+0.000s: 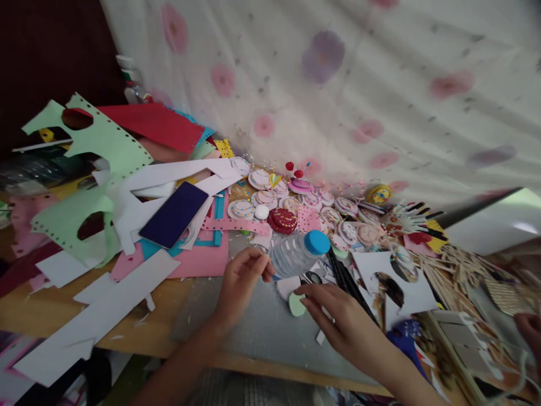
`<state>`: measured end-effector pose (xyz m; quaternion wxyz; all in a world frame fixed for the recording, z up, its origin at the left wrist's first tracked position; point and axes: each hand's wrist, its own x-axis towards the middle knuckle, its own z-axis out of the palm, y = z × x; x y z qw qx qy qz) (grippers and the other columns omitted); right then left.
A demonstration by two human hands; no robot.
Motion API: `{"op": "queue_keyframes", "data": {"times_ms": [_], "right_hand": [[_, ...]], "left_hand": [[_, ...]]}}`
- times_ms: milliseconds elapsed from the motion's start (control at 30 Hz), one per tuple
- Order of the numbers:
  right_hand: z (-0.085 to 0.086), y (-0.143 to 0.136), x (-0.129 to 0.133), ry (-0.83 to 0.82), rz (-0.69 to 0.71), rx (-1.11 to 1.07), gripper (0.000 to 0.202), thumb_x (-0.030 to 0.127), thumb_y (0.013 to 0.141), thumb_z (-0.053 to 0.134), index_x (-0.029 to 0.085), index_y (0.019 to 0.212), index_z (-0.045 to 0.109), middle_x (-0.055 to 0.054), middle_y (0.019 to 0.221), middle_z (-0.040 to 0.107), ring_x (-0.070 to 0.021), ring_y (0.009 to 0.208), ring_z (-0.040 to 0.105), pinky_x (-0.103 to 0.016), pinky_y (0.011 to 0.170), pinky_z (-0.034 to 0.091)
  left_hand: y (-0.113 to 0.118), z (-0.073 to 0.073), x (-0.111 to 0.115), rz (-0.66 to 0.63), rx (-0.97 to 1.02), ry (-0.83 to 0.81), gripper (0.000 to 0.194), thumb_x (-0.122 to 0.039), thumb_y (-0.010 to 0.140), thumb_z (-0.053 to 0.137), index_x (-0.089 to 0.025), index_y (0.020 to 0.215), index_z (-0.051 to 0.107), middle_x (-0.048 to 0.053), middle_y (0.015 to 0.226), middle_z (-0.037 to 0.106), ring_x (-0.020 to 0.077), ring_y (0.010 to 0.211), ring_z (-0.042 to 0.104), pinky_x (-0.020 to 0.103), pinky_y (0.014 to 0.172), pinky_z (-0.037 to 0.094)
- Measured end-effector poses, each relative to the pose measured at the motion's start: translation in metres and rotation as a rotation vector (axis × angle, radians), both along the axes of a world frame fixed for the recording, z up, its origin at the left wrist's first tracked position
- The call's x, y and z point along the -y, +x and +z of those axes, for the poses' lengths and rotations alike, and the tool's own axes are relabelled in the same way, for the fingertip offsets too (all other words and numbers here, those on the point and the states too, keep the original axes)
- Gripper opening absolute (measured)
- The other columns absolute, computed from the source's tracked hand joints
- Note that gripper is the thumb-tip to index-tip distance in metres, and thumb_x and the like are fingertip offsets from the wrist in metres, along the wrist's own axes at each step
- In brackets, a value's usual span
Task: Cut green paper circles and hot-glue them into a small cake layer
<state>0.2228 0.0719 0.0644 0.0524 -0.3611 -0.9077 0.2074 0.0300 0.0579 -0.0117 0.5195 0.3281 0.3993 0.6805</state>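
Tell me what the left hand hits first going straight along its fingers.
Likely the clear bottle with the blue cap, right at the left hand's fingertips in this view. Depth is unclear; can't tell whether they already touch.

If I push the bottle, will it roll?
Probably, if it's on its side: the bottle looks round. Its clear, ribbed wall looks like thin plastic, so squeezing might dent it.

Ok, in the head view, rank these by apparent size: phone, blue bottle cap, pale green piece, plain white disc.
Largest to smallest:
1. phone
2. blue bottle cap
3. pale green piece
4. plain white disc
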Motion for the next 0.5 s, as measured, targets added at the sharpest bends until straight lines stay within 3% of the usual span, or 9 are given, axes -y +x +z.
{"op": "queue_keyframes", "data": {"times_ms": [100,200,300,400,500], "right_hand": [[-0.005,-0.002,0.000,-0.064,-0.037,-0.031,0.024,0.022,0.101,0.035,0.020,0.098,0.059,-0.007,0.087,0.070,-0.0186,0.079,0.066,-0.028,0.072,0.051],[-0.006,0.000,-0.004,-0.031,-0.007,-0.033,0.024,0.020,0.100,0.035,0.020,0.101,0.060,-0.007,0.088,0.070,-0.0184,0.081,0.067,-0.027,0.073,0.050],[-0.005,0.002,-0.009,0.017,0.029,-0.002,0.025,0.017,0.098,0.037,0.021,0.103,0.061,-0.007,0.086,0.070,-0.0180,0.080,0.067,-0.026,0.071,0.050],[-0.004,0.001,-0.014,0.017,0.060,0.031,0.026,0.014,0.097,0.038,0.021,0.102,0.063,-0.006,0.085,0.069,-0.0169,0.078,0.067,-0.024,0.069,0.049],[-0.003,0.001,-0.019,0.005,0.084,0.044,0.027,0.010,0.095,0.037,0.020,0.097,0.063,-0.006,0.084,0.069,-0.0160,0.077,0.066,-0.023,0.067,0.047]], "left_hand": [[-0.004,-0.004,-0.004,0.022,-0.049,0.011,0.017,-0.034,0.085,0.066,-0.019,0.077,0.063,0.000,0.075,0.063,0.0137,0.073,0.059,0.025,0.070,0.047],[-0.009,-0.010,-0.011,0.011,-0.089,0.029,0.025,-0.039,0.083,0.067,-0.022,0.102,0.067,0.006,0.109,0.066,0.0210,0.107,0.058,0.031,0.093,0.044],[-0.014,-0.016,-0.021,-0.178,-0.118,0.090,0.043,-0.047,0.087,0.060,-0.024,0.123,0.062,0.009,0.138,0.055,0.0276,0.134,0.042,0.042,0.112,0.029],[-0.018,-0.020,-0.031,-0.416,-0.114,0.162,0.051,-0.055,0.089,0.052,-0.024,0.129,0.059,0.010,0.138,0.056,0.0301,0.134,0.043,0.047,0.112,0.029],[-0.020,-0.022,-0.037,-0.466,-0.122,0.187,0.053,-0.057,0.087,0.053,-0.023,0.127,0.061,0.011,0.128,0.063,0.0310,0.126,0.052,0.047,0.107,0.038]]}}
